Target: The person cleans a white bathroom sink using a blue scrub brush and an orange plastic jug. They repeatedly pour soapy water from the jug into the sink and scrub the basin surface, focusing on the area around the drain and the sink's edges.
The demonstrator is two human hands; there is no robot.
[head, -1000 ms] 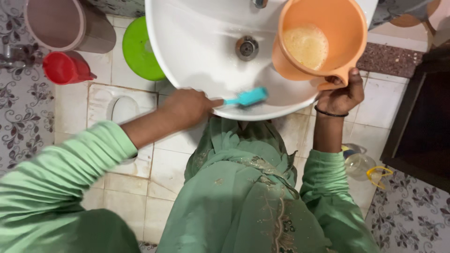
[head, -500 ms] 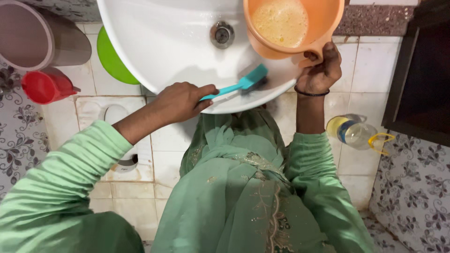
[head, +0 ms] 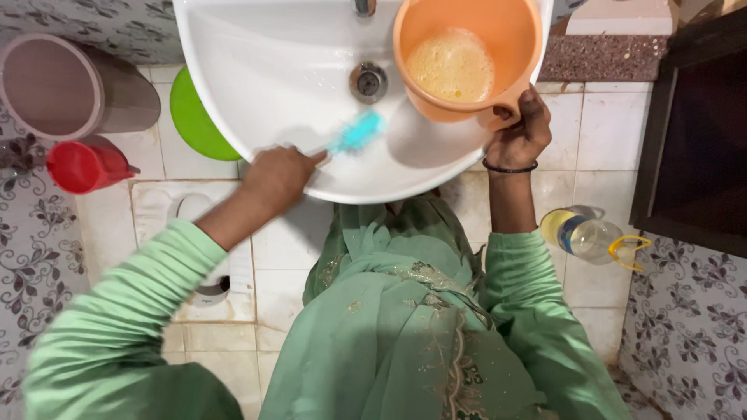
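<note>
A turquoise brush (head: pixel 358 131) is clasped by the left hand (head: pixel 274 176) inside the white sink (head: pixel 257 70); an orange jug (head: pixel 467 58) is gripped above the sink's right side by the right hand (head: pixel 520 136).

We look straight down on a white basin (head: pixel 257 70). Our left hand (head: pixel 276 177) grips a teal brush (head: pixel 356 132), its head on the basin wall just below the drain (head: pixel 368 81). Our right hand (head: pixel 520 136) holds an orange jug (head: pixel 513 39) by its handle over the basin's right side; foamy liquid lies inside. A red mug (head: pixel 82 166) and a bottle (head: pixel 587 233) lie on the tiled floor.
</note>
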